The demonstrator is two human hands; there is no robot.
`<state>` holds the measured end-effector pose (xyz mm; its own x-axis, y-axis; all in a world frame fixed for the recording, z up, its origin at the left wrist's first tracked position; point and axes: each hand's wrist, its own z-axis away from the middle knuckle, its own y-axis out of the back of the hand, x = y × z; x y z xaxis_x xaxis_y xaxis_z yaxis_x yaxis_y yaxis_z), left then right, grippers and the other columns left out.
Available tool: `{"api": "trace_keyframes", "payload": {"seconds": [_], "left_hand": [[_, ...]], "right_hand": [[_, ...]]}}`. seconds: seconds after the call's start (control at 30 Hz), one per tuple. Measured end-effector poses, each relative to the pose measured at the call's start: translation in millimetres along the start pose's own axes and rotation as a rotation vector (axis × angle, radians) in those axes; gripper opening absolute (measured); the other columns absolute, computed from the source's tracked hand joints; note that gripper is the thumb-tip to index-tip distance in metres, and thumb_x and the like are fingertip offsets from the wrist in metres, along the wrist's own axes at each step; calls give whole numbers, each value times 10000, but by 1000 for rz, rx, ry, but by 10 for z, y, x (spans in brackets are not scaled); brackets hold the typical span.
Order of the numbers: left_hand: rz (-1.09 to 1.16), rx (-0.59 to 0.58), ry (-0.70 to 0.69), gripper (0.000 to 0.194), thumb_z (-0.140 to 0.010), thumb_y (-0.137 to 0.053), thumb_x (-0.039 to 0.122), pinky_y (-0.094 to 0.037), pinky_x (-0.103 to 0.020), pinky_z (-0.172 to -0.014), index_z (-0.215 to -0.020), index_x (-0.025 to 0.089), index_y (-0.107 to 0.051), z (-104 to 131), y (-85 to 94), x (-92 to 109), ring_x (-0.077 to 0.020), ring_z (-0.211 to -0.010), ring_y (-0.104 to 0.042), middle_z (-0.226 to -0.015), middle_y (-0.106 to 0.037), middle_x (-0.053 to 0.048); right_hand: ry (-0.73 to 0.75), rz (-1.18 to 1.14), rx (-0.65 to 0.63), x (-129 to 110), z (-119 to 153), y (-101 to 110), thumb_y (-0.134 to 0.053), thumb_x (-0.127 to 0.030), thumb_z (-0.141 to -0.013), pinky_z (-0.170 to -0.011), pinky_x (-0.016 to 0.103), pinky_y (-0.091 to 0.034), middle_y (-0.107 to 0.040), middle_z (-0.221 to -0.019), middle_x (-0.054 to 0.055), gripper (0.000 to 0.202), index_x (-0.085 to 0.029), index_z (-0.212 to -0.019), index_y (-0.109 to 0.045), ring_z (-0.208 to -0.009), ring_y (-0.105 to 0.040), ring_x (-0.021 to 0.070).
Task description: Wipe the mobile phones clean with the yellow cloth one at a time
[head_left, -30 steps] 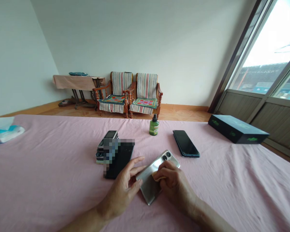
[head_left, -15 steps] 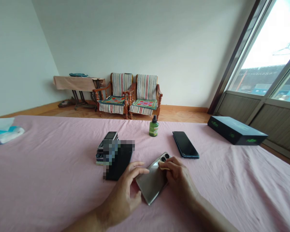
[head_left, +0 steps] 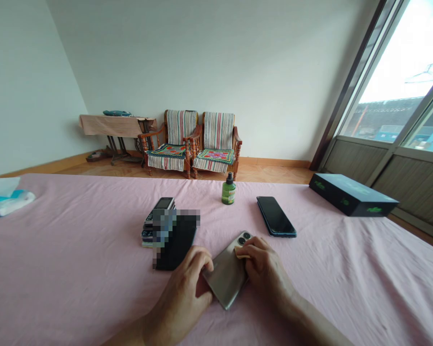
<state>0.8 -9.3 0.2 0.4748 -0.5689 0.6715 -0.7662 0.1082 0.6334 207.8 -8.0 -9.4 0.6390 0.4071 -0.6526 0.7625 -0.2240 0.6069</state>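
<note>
A silver-grey smartphone (head_left: 226,276) lies back up on the pink cloth, its round camera lenses at the far right corner. My left hand (head_left: 187,286) grips its left edge, thumb near the lower corner and fingers curled at the upper side. Pinched in the fingers of my right hand (head_left: 269,269) is a small tan cloth (head_left: 241,253), pressed on the phone's back just below the lenses. The right hand's lower fingers are by the phone's right edge, partly hidden. Near my left hand rests a black flat case (head_left: 178,242), partly blurred out.
Beyond the case is a stack of old keypad phones (head_left: 162,205). A green spray bottle (head_left: 228,190) stands farther back, and a dark smartphone (head_left: 276,216) lies to its right. A black box (head_left: 351,194) sits far right; a tissue pack (head_left: 10,204) lies far left.
My left fingers have curled from stretched over the phone's back to its left edge. The right hand with the cloth has shifted slightly left and down. The phone has turned a little.
</note>
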Motion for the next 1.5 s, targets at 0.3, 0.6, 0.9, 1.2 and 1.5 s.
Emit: {"api": "trace_keyframes", "payload": {"seconds": [0.3, 0.6, 0.9, 1.2, 1.5], "left_hand": [[-55, 34, 1, 374, -582, -468, -71, -414, -299, -721, -809, 220, -407, 14, -19, -11, -185, -804, -494, -847, -473, 15], [-58, 49, 1, 392, -559, -461, -86, -415, -297, -723, -804, 216, -412, 2, -14, -3, -183, -803, -505, -838, -478, 18], [-104, 26, -25, 394, -570, -504, -105, -424, -285, -695, -796, 215, -465, -8, 14, 34, -182, -774, -529, -816, -530, 26], [-131, -7, -52, 378, -572, -548, -129, -449, -287, -696, -751, 200, -495, 1, 19, 13, -181, -777, -543, -821, -554, 12], [-250, -16, -149, 332, -647, -599, -105, -475, -321, -724, -765, 199, -534, 34, 20, -24, -205, -814, -552, -837, -583, -10]], "right_hand": [[98, -184, -192, -249, 70, 10, -429, 75, -635, -692, 236, -428, -598, -846, 17, 433, -210, -807, -706, -786, -565, 137], [-53, 5, -21, -72, 24, 88, -417, 63, -638, -683, 270, -406, -570, -772, 26, 366, -180, -731, -674, -769, -541, 165], [-4, -37, -64, -155, 24, 66, -416, 51, -653, -674, 250, -412, -583, -788, 20, 360, -193, -723, -672, -772, -557, 151], [-151, 266, 119, 332, -60, 280, -461, -62, -721, -647, 285, -418, -604, -741, 32, 261, -187, -701, -689, -709, -572, 181], [-118, 112, 4, 30, 54, 135, -430, 0, -653, -563, 242, -372, -569, -681, 8, 256, -189, -602, -596, -633, -556, 142]]}}
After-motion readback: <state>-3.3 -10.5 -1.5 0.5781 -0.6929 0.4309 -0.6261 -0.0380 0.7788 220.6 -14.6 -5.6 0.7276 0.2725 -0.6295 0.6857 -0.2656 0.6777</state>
